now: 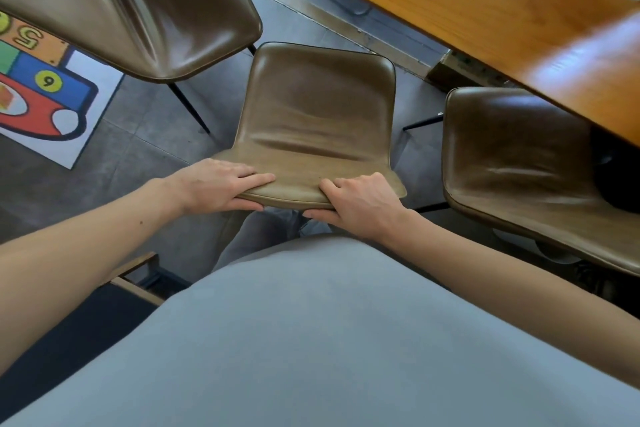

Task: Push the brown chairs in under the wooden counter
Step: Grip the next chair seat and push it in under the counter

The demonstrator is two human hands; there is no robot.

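At the far left a colourful numbered floor mat [45, 94] lies on the grey tiled floor [138, 135]. Above it the left brown chair [138, 10] stands out in the open, its seat corner close to the middle chair's front edge. The left hand [214, 184] grips the top rim of the middle brown chair [318, 107] – fingers laid together over the backrest, thumb beneath. The right hand [360, 204] pinches the same rim, fingers slightly curled on top, thumb under. This chair sits between the other two, its seat short of the wooden counter [467, 3]. The right brown chair [512, 156] is partly under the counter – a dark object [616, 177] rests on its seat.
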